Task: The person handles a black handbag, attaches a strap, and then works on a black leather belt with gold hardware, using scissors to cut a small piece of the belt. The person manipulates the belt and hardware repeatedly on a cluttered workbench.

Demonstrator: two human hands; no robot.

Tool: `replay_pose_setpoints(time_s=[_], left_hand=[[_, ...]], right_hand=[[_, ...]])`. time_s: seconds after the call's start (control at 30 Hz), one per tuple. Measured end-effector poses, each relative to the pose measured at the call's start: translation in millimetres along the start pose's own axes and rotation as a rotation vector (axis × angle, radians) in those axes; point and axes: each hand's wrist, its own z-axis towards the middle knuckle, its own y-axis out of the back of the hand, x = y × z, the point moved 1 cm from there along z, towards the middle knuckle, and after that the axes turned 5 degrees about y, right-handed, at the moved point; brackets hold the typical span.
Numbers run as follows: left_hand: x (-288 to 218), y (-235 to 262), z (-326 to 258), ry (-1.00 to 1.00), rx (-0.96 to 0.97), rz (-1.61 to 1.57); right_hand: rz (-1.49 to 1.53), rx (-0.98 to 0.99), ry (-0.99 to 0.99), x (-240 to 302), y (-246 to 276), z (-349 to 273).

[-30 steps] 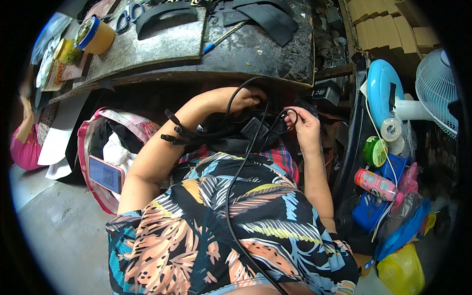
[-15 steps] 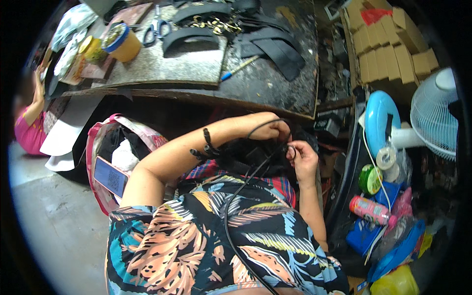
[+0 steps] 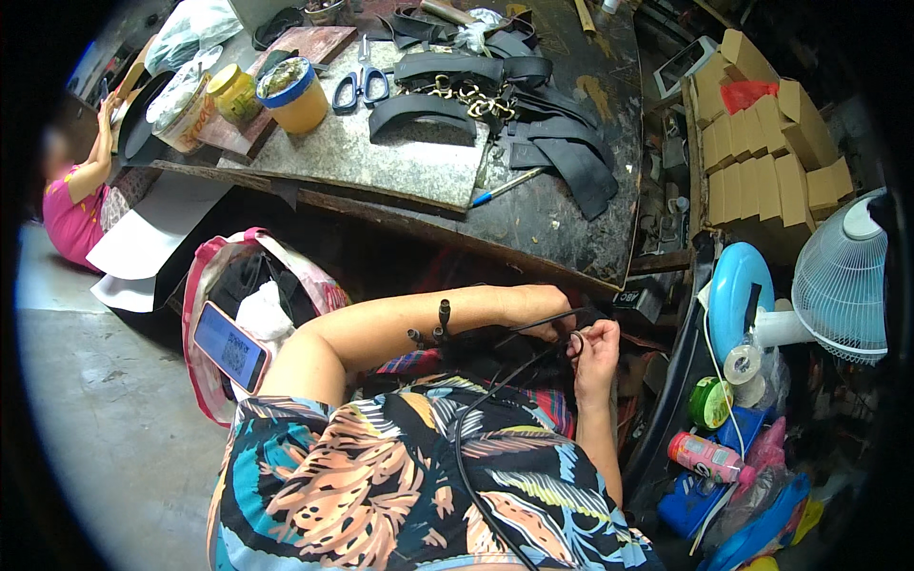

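Observation:
Close together over my lap are both hands, below the workbench edge. My left hand [image 3: 550, 312] bends downward with its fingers curled and mostly hidden; what they hold cannot be made out. Beside it, on the right, my right hand [image 3: 597, 354] pinches its thumb and fingers together at a small dark loop [image 3: 576, 344], whose kind is unclear. A thin black cable [image 3: 461, 440] runs up over my patterned top and passes by the hands. Dark plug-like ends [image 3: 443, 317] stick up by my left forearm. Dark material under the hands is too shadowed to name.
On the workbench [image 3: 609, 249] lie black straps [image 3: 571, 157] with metal fittings, blue scissors [image 3: 360, 88], a pen [image 3: 506, 187] and a tub [image 3: 292, 100]. A phone [image 3: 231, 346] rests on a bag at left. A fan [image 3: 838, 285] and cartons [image 3: 762, 190] stand right. Another person [image 3: 76, 209] sits far left.
The whole view has shifted, so the bench and hands appear lower and more of the bench top shows. Both hands stay close together, the right one still pinching.

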Motion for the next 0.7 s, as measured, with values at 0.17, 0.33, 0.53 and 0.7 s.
replay_pose_setpoints(time_s=[0.17, 0.33, 0.53, 0.7], left_hand=[[3.6, -4.3, 1.5, 0.001, 0.010, -0.046], [2.3, -3.4, 2.5, 0.004, 0.002, 0.044], [-1.6, -3.8, 3.8, -0.190, -0.107, 0.152], [-0.9, 2.0, -3.6, -0.446, -0.214, 0.213]], right_hand=[[-0.032, -0.003, -0.023, 3.4, 2.1, 0.7], [0.016, 0.071, -0.051, -16.6, 26.4, -1.3], [-0.703, 0.390, 0.385, -19.6, 36.9, 1.3], [-0.805, 0.396, 0.575, 0.3, 21.4, 5.7]])
